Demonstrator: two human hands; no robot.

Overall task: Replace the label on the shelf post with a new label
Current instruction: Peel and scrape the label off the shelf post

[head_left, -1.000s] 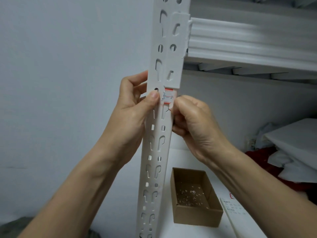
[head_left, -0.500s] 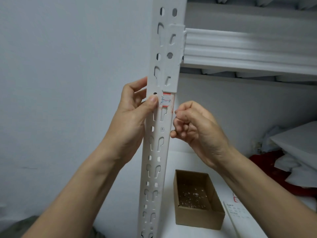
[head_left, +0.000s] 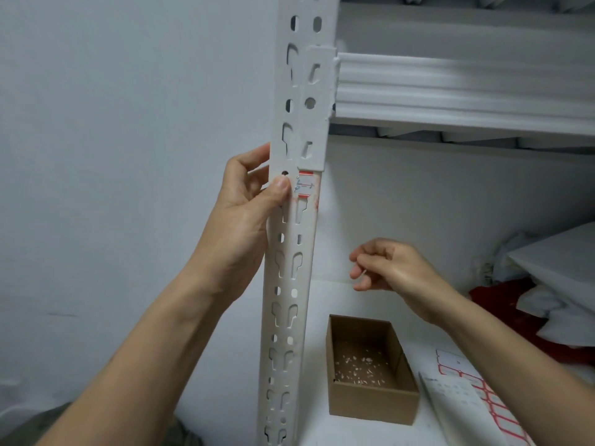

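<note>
- One white perforated shelf post (head_left: 291,252) stood in view, its long axis running nearly vertical with a slight lean, top to the right of its foot.
- One label (head_left: 305,185) was stuck on the post's front face just below the beam bracket (head_left: 317,107); it was white with a red band along its top and bottom edges and some blue handwriting (too small to read).
- The label's red bands ran across the post, so its longer side lay crosswise to the post's length.
- Two bare hands were visible. The left hand (head_left: 246,204) wrapped around the post's left edge, thumb pressed flat on the front face, its tip touching or just beside the label's left edge.
- The right hand (head_left: 384,265) hung below and to the right, well apart from the label and the post, its fingers curled in and pinching a tiny pale scrap (head_left: 363,272) (what it was I could not tell).
- One open cardboard box (head_left: 370,368) sat on the white shelf surface (head_left: 322,297), with many small white bits scattered on its bottom.
- One sheet of red-bordered blank labels (head_left: 476,391) lay to the right of the box.
</note>
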